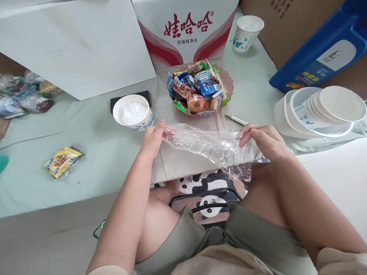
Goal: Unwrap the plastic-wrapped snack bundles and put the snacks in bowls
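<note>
— Nearest item?
— A clear plastic bag [210,147], stretched over the lap between both hands. Left hand [153,137] pinches its left end, fingers closed on the film; right hand [262,139] pinches the right end likewise.

— Beyond that?
— A paper cup [133,112] just past the left hand, a phone [130,101] behind it. A snack packet [61,162] lies well left. A pen [236,120] lies near the right hand.

— Farther?
— A bowl of sweets [228,82], stacked paper cups [318,110] on their side, then a white carton [186,26].
</note>
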A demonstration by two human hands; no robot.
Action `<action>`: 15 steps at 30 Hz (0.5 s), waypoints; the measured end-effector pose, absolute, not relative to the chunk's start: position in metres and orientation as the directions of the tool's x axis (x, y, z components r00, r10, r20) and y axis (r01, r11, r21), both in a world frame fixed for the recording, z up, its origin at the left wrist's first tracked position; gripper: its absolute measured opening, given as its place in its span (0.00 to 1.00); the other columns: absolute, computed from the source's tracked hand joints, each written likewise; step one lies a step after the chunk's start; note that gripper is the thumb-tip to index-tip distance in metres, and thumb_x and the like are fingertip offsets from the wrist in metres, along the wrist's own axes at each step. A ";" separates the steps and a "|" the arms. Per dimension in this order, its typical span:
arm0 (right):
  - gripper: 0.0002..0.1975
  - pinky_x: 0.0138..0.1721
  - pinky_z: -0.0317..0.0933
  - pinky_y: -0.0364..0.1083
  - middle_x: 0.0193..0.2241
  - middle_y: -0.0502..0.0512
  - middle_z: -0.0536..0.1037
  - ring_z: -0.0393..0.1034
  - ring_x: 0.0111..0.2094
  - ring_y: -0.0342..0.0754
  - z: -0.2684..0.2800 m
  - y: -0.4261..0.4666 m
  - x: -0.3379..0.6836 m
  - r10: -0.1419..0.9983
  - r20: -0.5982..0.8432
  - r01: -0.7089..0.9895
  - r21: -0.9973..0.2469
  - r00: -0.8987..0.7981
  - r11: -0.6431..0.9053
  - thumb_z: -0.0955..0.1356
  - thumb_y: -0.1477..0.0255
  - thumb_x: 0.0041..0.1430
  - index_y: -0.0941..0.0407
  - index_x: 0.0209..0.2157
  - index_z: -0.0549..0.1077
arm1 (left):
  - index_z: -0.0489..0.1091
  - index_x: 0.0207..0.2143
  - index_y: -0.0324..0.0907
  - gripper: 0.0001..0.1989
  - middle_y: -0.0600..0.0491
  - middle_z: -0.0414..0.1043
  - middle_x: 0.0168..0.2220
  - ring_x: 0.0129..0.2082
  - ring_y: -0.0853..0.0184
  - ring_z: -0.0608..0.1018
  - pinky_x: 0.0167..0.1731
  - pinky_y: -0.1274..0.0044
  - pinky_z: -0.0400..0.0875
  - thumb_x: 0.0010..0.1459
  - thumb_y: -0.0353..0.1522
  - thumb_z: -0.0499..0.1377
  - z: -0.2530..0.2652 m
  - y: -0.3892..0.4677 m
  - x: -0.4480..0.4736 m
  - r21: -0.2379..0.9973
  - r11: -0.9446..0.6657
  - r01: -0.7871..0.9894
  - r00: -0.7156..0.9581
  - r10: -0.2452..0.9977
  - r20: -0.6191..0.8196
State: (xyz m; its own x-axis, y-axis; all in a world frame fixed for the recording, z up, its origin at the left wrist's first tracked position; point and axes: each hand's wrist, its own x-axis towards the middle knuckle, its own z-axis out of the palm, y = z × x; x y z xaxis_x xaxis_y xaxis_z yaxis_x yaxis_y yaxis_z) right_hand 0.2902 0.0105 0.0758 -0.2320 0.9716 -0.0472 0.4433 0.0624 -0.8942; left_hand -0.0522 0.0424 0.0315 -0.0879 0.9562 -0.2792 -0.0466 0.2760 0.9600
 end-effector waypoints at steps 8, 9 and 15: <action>0.09 0.38 0.64 0.51 0.31 0.53 0.74 0.69 0.32 0.49 0.059 0.008 0.280 0.982 0.032 0.718 -0.678 -0.185 0.157 0.73 0.68 0.50 0.52 0.28 0.69 | 0.69 0.15 0.42 0.27 0.52 0.72 0.19 0.26 0.68 0.78 0.31 0.76 0.75 0.58 0.50 0.62 0.029 0.049 -0.044 0.982 0.181 -0.056 -0.166 0.968 -0.187; 0.09 0.40 0.65 0.51 0.32 0.53 0.74 0.71 0.34 0.50 0.058 0.008 0.279 0.982 0.056 0.681 -0.714 -0.179 0.165 0.73 0.70 0.50 0.51 0.33 0.69 | 0.67 0.14 0.42 0.28 0.52 0.69 0.17 0.25 0.69 0.78 0.32 0.76 0.75 0.58 0.50 0.62 0.030 0.049 -0.044 0.984 0.171 -0.057 -0.190 0.965 -0.179; 0.24 0.33 0.66 0.49 0.37 0.54 0.77 0.70 0.30 0.48 0.059 0.012 0.271 0.994 -0.042 0.479 -0.873 0.104 -0.087 0.77 0.68 0.48 0.50 0.48 0.72 | 0.71 0.37 0.44 0.22 0.52 0.76 0.44 0.45 0.62 0.82 0.35 0.77 0.77 0.39 0.36 0.74 0.031 0.041 -0.040 0.994 0.104 -0.040 -0.014 0.994 -0.105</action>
State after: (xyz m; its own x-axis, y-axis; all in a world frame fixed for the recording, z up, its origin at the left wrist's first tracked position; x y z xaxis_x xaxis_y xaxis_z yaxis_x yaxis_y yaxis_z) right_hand 0.2713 0.0122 0.0590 0.1038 0.9937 -0.0415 0.4794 -0.0866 -0.8733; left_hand -0.0399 0.0414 0.0311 -0.0143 0.9944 -0.1047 -0.0403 0.1041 0.9938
